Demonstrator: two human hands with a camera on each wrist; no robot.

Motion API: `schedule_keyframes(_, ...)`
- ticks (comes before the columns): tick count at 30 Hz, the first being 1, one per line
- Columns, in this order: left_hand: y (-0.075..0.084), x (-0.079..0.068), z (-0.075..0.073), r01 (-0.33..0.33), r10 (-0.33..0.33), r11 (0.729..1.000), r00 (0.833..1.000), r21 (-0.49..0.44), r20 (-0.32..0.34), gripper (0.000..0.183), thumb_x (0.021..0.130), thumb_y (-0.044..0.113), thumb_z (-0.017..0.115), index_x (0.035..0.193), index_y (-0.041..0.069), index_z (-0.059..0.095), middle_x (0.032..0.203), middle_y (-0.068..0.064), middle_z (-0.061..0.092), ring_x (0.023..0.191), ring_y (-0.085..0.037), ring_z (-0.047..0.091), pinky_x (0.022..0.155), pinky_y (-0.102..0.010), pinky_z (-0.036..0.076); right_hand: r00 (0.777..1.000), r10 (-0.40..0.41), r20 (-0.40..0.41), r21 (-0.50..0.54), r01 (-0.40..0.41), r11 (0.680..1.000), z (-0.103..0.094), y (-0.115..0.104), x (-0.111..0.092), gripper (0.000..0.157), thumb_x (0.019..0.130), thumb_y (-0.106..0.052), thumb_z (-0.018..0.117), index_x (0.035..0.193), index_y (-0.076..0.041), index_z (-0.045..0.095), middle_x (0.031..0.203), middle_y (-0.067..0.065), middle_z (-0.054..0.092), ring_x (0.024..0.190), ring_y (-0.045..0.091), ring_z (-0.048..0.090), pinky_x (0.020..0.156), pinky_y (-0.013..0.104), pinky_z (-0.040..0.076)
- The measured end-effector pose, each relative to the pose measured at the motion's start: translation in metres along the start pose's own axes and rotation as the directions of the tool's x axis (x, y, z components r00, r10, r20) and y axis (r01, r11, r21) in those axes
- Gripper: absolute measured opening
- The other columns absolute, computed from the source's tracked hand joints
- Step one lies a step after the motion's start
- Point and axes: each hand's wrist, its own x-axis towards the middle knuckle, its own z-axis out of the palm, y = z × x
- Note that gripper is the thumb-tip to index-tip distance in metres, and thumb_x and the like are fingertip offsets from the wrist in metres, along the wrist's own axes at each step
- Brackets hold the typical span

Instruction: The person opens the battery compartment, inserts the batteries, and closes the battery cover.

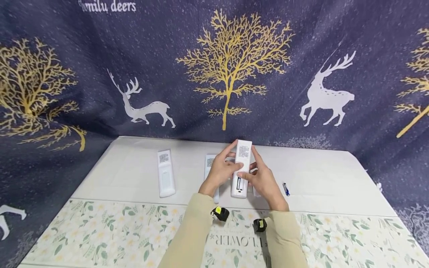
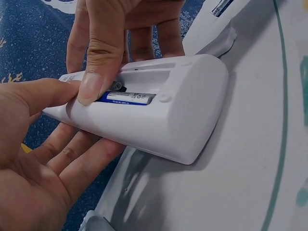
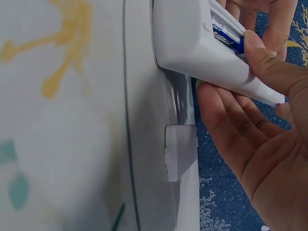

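Both hands hold a white remote control [image 1: 243, 158] back side up, its battery compartment uncovered. A blue and silver battery [image 2: 127, 98] lies in one slot of the compartment. My left hand [image 1: 221, 169] grips the remote by its left side, thumb on the back and fingers beneath. From the right side my right hand [image 1: 266, 182] holds it too, its thumb [image 2: 94, 86] over the inner end of the battery and partly hiding it. Below the right hand, a white piece [image 3: 181, 153] lies on the table; its kind is unclear.
A white remote [image 1: 166, 173] lies back side up at the left. Behind the left hand is a pale blue remote [image 1: 216, 197], partly covered. One loose blue battery [image 1: 286, 189] rests on the white table [image 1: 318, 178] at the right. A patterned dark cloth [image 1: 268, 130] hangs behind the table.
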Motion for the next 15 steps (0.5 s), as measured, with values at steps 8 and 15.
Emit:
schedule_keyframes(8,0.0001,-0.0005,0.0005,-0.004,0.004,1.0,1.0,0.003,0.005,0.088,0.093,-0.001,0.077,0.165,0.036,0.041,0.132,-0.008,0.061,0.089,-0.018,0.073,0.066,-0.041,0.063,1.0,-0.021,-0.003,-0.02,0.021,1.0,-0.0013,0.0014,-0.002,0.108,0.092,-0.01,0.085,0.172,-0.015,0.012,0.112,0.021,0.064,0.086,0.026,0.069,0.066,0.032,0.061)
schedule_keyframes(15,-0.0001,-0.0004,0.0015,0.005,-0.005,1.0,1.0,-0.007,0.006,0.088,0.093,0.0,0.078,0.163,0.041,0.043,0.132,-0.008,0.061,0.088,-0.018,0.073,0.065,-0.04,0.063,1.0,-0.025,0.008,-0.025,0.025,0.999,-0.0035,0.0004,-0.0028,0.108,0.092,-0.011,0.084,0.172,-0.015,0.012,0.112,0.02,0.065,0.085,0.025,0.069,0.066,0.032,0.06)
